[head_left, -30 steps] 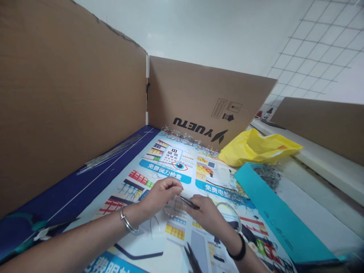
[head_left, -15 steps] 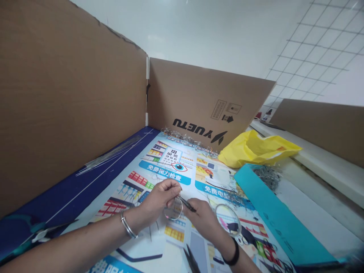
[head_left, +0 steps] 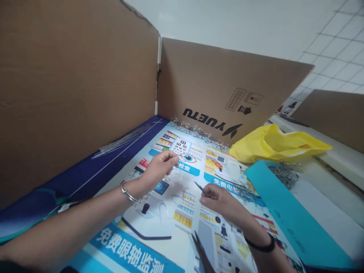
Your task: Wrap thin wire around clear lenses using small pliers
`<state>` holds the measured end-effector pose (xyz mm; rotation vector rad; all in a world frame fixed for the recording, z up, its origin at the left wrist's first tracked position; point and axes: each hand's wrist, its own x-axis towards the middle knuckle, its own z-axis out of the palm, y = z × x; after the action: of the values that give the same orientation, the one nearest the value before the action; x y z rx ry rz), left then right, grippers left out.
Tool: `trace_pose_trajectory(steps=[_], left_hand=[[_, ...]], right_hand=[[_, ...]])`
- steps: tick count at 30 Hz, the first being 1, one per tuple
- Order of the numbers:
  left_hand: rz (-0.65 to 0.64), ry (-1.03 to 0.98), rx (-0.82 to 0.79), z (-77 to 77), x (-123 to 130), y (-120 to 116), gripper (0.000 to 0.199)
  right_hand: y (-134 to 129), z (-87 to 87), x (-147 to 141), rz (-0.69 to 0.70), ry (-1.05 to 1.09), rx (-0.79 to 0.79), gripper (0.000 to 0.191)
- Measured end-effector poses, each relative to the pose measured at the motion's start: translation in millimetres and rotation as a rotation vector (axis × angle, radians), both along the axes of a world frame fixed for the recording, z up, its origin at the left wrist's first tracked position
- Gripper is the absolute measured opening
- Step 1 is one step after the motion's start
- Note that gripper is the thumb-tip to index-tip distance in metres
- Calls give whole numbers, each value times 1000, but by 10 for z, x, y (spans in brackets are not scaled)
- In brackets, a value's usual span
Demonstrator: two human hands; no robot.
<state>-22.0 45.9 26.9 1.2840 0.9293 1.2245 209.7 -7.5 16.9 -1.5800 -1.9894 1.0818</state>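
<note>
Head view: dark tool (head_left: 200, 187) in right hand (head_left: 220, 200), narrow pinch in left hand (head_left: 161, 165)

Holding the tool in a closed right grip, with its pointed tip out past the fingers toward the left hand. Pinching narrowly on the left, thumb against forefinger; cannot tell of anything fine caught between. Apart from each other, both above a printed sheet (head_left: 182, 246) with pictures and Chinese lettering.

Below and between the two grips, on the sheet, thin bent wires (head_left: 164, 213), partly too faint to trace. Nearer the wearer, below the right grip, a second dark tool (head_left: 204, 254) with its two points parted.

Around the left wrist, a silver bracelet (head_left: 129, 192); around the right, a black band (head_left: 262, 247).

Beyond both grips, a strip of tangled wire pieces (head_left: 196, 131) along the foot of an upright cardboard panel (head_left: 216, 83) marked YUETU. Beyond and left of the left grip, a bundle of straight wires (head_left: 122, 141) on dark blue, beside another tall cardboard panel (head_left: 74, 83).

Right of the right grip, a teal board (head_left: 292, 216) near a grey wire heap (head_left: 286, 175); just beyond, an open yellow bag (head_left: 273, 146).
</note>
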Motion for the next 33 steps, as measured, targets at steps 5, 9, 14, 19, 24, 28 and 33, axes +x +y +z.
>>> trace_pose_trajectory(steps=[5,9,14,19,24,28,33], left_hand=[[45,-63,-16,0,-81,77,16],[83,-88,-16,86,-143,104,17],[87,-121,-9,96,-149,127,18],[55,-98,-20,23,-78,131,19],[19,-55,-7,-78,-14,115,15],[4,-93,-11,-108,-8,99,16],[-13,-139,-13,-96,-39,105,18]], right_hand=[[-26,42,-2,-132,547,-214,32],[-52,194,-76,-193,676,-134,38],[-21,334,-66,-144,-146,148,33],[-71,227,-130,-62,-872,139,26],[-157,159,-345,-50,-1078,136,32],[-194,170,-509,-105,-1153,173,29],[-212,193,-594,-145,-1185,186,31]])
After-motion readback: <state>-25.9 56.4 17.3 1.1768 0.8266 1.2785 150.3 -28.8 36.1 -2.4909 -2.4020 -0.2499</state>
